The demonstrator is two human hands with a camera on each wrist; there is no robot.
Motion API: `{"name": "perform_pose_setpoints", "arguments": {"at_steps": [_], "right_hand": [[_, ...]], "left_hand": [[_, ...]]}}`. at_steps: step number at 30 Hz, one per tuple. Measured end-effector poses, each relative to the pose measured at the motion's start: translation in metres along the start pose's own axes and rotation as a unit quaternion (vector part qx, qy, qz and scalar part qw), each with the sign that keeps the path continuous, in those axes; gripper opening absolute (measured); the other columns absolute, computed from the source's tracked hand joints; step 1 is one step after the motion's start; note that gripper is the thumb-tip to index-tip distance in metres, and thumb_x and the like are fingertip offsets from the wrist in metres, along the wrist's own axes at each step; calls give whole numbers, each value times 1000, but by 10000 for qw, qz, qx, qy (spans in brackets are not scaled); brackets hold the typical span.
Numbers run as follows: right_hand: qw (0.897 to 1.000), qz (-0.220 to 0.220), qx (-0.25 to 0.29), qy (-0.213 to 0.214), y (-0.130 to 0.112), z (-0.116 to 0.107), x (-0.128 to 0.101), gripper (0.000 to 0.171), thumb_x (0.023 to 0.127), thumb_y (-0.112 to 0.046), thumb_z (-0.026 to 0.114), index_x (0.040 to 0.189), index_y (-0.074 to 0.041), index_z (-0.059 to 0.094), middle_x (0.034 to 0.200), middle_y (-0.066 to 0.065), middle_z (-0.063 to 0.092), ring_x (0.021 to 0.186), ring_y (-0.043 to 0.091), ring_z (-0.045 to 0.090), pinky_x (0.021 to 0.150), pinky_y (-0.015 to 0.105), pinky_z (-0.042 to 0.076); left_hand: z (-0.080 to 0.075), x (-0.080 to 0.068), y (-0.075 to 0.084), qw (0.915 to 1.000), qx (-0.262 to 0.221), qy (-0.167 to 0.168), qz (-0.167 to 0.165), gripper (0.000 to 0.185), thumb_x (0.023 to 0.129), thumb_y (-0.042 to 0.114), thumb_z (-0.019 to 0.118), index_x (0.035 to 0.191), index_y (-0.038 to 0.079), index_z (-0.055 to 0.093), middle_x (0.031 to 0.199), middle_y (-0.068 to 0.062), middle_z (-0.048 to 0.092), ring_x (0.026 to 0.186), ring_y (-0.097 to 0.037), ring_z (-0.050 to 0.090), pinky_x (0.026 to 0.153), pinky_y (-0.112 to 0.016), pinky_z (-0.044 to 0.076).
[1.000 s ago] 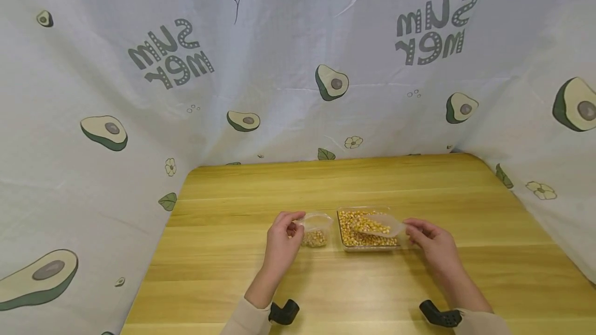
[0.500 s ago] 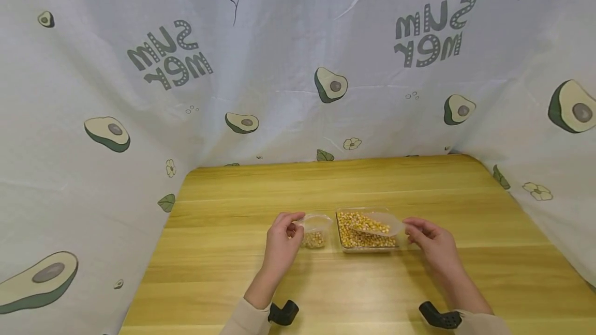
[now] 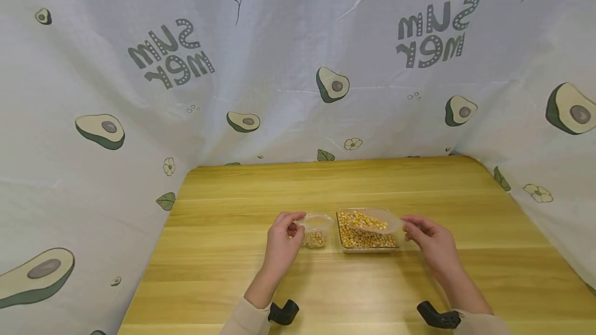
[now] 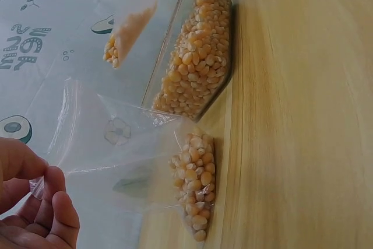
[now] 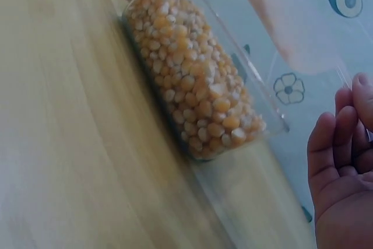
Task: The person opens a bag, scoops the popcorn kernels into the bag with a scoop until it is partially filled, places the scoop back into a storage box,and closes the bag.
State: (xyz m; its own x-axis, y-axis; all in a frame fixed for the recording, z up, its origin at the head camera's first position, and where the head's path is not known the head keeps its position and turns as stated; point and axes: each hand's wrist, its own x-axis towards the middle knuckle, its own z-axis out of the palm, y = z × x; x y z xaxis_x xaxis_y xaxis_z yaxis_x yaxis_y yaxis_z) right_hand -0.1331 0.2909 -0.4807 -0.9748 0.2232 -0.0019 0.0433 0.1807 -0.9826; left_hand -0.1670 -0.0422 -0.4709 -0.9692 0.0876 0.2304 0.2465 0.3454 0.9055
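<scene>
My left hand (image 3: 285, 237) pinches the top edge of a clear plastic bag (image 4: 105, 144), whose mouth gapes. Corn kernels (image 4: 197, 173) lie in the bottom of the bag, which stands on the table. Beside it, to the right, sits a clear rectangular container (image 3: 368, 250) filled with corn kernels (image 5: 180, 56). Between thumb and fingers, my right hand (image 3: 432, 242) holds the handle end of a translucent scoop (image 5: 297, 39). The scoop hangs above the container, loaded with kernels (image 4: 111, 52), its mouth pointing left toward the bag.
Bag and container stand close together on a wooden table (image 3: 242, 195). A white cloth (image 3: 279, 66) printed with avocados hangs behind the table and along both sides. Each wrist carries a black mount (image 3: 284, 313).
My right hand has shifted slightly up and left, raising the loaded scoop a little over the container. My left hand keeps its place at the bag's edge.
</scene>
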Motion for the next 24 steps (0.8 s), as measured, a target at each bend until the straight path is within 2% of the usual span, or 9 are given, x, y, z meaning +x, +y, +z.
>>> {"name": "perform_pose_setpoints", "arguments": {"at_steps": [9,15,24], "right_hand": [[9998,-153,72,-129,-16,9,-4,27,97,-24,66,114,-4,70,90,-11,69,76,5,62,72,19,55],[9992,-230,156,-270,-28,21,-2,26,97,-23,65,114,-5,71,88,-11,68,75,6,61,72,17,54],[9984,-375,-217,-368,-37,44,3,32,97,-24,65,115,2,68,85,-7,67,77,15,62,72,24,56]], "left_hand": [[2,-3,0,10000,14,-12,5,28,91,-2,62,115,8,72,107,-5,66,79,-9,55,68,-18,48],[3,-3,1,10000,-5,-38,36,28,91,-2,62,116,7,72,107,-6,66,79,-8,54,67,-18,49],[5,-3,2,10000,34,-16,74,28,91,-1,62,116,6,72,107,-6,66,79,-8,55,69,-19,50]]}}
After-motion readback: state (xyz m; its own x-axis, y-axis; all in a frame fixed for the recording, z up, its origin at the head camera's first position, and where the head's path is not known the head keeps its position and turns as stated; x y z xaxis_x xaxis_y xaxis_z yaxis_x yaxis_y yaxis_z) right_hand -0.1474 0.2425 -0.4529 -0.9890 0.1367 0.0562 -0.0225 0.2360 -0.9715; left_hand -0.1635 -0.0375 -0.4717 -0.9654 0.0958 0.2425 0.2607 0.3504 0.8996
